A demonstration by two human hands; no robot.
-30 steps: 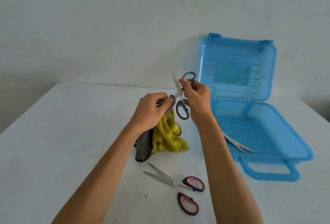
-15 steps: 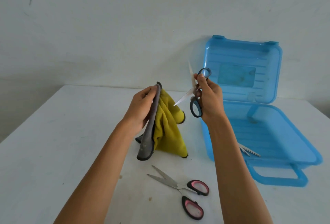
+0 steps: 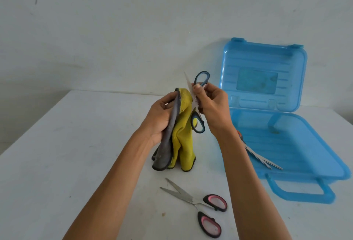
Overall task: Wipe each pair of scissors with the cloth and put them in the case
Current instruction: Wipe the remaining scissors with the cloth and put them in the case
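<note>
- Blue scissors (image 3: 198,106) are held spread open above the table (image 3: 66,153), pinched at the pivot by the right hand (image 3: 212,108), one blade pointing up.
- The cloth (image 3: 181,130) is gripped by the closed left hand (image 3: 160,119), hanging just beside the lower blade.
- Pink scissors (image 3: 198,203) are seen lying open on the table.
- Another pair (image 3: 259,155) is seen inside the open case (image 3: 286,144).

I can read no text anywhere; the faded rectangular label (image 3: 257,81) on my translucent blue plastic case's lid looks perhaps blank.
</note>
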